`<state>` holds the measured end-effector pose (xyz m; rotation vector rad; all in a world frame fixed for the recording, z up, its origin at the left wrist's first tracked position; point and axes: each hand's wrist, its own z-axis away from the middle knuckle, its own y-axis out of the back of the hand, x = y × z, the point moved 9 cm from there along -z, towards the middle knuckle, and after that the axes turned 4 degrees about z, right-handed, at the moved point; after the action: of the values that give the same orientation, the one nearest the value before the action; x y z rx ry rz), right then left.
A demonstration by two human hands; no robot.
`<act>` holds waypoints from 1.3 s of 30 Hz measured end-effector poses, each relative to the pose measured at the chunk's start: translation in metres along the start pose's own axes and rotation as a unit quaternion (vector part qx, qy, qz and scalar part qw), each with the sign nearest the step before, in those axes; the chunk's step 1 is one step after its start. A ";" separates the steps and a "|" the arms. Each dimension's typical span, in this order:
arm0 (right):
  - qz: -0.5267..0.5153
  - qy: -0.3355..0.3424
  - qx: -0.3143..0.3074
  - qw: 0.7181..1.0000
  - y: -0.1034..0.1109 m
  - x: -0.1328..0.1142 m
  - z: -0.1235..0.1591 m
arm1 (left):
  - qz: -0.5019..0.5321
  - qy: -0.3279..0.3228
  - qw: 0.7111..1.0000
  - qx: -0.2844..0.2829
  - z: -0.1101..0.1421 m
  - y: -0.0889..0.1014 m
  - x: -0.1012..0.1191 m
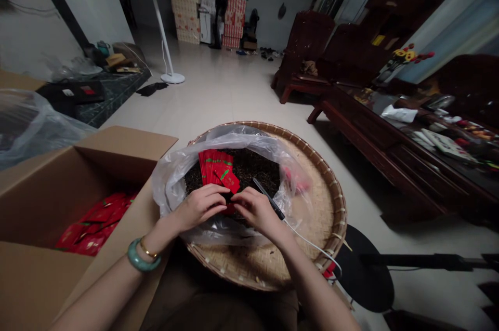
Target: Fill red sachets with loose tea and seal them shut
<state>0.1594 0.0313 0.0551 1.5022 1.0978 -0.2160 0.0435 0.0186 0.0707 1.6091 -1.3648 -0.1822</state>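
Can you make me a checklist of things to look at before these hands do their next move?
1. Left hand and right hand close together at the red packets: ok.
2. Clear plastic bag open, showing dark loose leaves: ok.
3. Cardboard box open, with more red packets inside: ok.
4. Black-handled tool firmly gripped by the right hand: cannot tell.
5. White cord off the bamboo tray: not ok, it lies across the tray.
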 end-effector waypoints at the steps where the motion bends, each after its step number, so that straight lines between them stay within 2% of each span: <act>1: 0.010 0.007 -0.010 1.000 0.002 -0.001 0.000 | -0.002 -0.005 1.000 -0.001 0.000 0.000 0.001; 8: -0.003 0.018 -0.003 1.000 0.015 -0.013 -0.002 | -0.011 -0.031 0.999 0.006 -0.001 -0.002 0.009; 13: 0.121 0.049 -0.035 0.991 0.004 -0.024 -0.001 | 0.002 -0.036 0.999 0.024 0.002 -0.001 0.008; 19: 0.151 0.068 -0.057 0.985 -0.004 -0.019 -0.006 | -0.001 -0.055 0.998 0.000 0.004 -0.006 0.014; 23: 0.210 0.061 -0.065 0.974 -0.005 -0.021 -0.007 | -0.018 -0.071 0.997 0.017 0.004 -0.002 0.019; 27: 0.249 0.084 -0.089 0.961 -0.008 -0.029 -0.001 | -0.037 -0.072 0.996 0.025 0.003 0.001 0.016; 31: 0.334 0.051 -0.127 0.933 -0.019 -0.020 0.002 | -0.098 -0.102 0.990 0.000 -0.001 -0.004 0.021; 34: 0.377 0.027 -0.148 0.914 -0.028 -0.014 0.001 | -0.148 -0.112 0.982 -0.046 -0.005 -0.012 0.024; 39: 0.395 0.024 -0.168 0.903 -0.031 -0.010 0.003 | -0.191 -0.056 0.974 -0.112 -0.008 -0.020 0.019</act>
<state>0.1324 0.0191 0.0401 1.5165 0.4528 0.5520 0.0690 0.0059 0.0685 1.6722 -1.0608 -0.6420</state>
